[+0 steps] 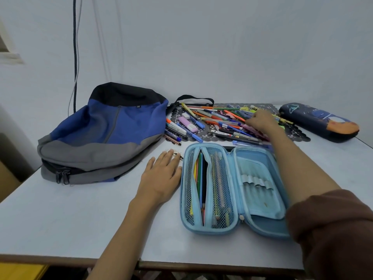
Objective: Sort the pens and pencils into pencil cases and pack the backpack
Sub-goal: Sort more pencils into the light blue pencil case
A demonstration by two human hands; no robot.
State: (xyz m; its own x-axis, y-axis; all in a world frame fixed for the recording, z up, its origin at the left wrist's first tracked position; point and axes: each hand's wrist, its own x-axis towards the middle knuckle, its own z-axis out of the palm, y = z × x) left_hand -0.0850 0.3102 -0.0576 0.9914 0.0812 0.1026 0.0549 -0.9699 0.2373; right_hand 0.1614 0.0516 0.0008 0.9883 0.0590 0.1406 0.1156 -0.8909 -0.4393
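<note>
Sorting early: right hand (260, 121) digging in pen pile (222, 120), grip unclear; left hand (161, 176) lying flat, fingers straight; blue case (260, 199) btwn hands part-filled; backpack (105, 130) past left hand, unpacked.

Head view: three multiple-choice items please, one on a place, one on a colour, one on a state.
1. Where does the dark navy space-print zip pencil case lie?
A. at the far right of the white table
B. inside a backpack
C. under a hand

2. What colour is the open hard-shell pencil case?
A. red
B. light blue
C. black

3. How is the left hand?
A. flat on the table, fingers straight
B. gripping a pen
C. pulling a zip

Answers:
1 A: it rests beyond the loose pile of pens and pencils.
2 B: shell and lining are both light blue.
3 A: the palm lies beside the open case, holding nothing.
</note>
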